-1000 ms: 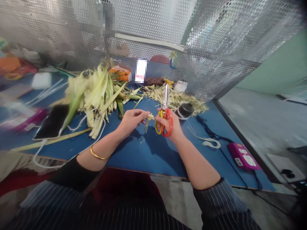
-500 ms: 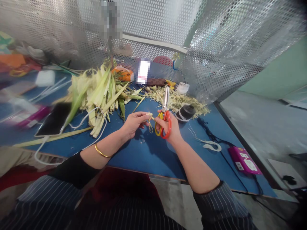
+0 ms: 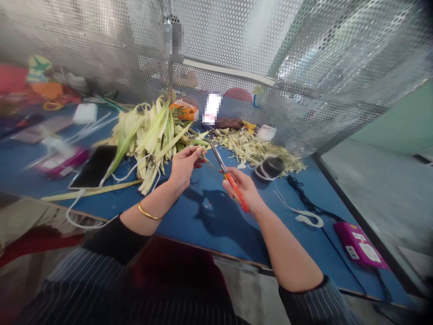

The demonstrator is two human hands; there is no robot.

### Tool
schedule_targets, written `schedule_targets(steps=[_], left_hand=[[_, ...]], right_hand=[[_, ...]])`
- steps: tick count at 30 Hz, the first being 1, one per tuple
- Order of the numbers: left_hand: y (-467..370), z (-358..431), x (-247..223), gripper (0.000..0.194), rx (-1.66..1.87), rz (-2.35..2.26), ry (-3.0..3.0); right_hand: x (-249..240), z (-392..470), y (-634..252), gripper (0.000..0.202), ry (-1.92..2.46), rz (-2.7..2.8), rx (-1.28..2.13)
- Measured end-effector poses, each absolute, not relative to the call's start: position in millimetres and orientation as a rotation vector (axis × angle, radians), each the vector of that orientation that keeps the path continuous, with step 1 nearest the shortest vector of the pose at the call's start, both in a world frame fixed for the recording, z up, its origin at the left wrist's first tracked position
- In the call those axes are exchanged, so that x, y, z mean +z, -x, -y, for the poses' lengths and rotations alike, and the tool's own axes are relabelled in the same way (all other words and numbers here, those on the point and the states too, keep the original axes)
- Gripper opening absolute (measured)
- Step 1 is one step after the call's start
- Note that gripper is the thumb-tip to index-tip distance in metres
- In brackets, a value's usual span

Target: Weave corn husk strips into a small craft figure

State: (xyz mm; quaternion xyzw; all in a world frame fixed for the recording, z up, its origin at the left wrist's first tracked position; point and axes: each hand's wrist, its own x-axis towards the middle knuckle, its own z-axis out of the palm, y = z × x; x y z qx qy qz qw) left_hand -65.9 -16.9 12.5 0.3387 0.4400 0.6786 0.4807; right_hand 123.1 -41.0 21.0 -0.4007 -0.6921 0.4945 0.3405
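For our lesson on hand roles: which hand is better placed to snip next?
Probably the right hand: it holds the red-handled scissors, angled near the pale husk piece pinched in the left hand.

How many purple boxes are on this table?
2: a blurred purple box left of the black-screened phone; a purple box with white panels near the blue table's right edge. Others may be hidden.

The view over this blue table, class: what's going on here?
A person's right hand holds red-handled scissors. The left hand pinches a small pale piece close to the scissors' tips, above the blue table. Long pale-green leafy strips are piled beyond the left hand; finer shredded scraps spread beyond the right hand, next to a black spool.
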Motion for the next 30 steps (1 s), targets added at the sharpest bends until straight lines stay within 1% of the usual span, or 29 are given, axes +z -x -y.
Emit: schedule_targets(steps=[4, 10, 12, 16, 22, 30], left_hand=[[69.6, 14.0, 11.1, 0.024, 1.659, -1.026, -0.82], [70.0, 13.4, 10.9, 0.02, 1.639, -1.002, -0.77], [68.9, 14.5, 11.6, 0.019, 1.628, -1.001, -0.712], [67.2, 16.4, 12.9, 0.016, 1.613, -0.983, -0.61], [66.9, 16.6, 12.8, 0.015, 1.6, -1.016, -0.61], [64.4, 18.2, 8.4, 0.021, 1.527, -0.985, -0.645]], right_hand=[[13.0, 35.9, -125.3, 0.044, 1.11, 1.913, 1.17], [19.3, 40.6, -125.8, 0.046, 1.349, 2.194, 0.599], [22.8, 42.7, -124.7, 0.048, 1.383, 2.23, 0.482], [23.7, 44.1, -123.5, 0.049, 1.398, 2.244, 0.432], [20.5, 43.3, -123.6, 0.049, 1.411, 2.238, 0.389], [19.5, 43.4, -123.1, 0.047, 1.415, 2.252, 0.291]])
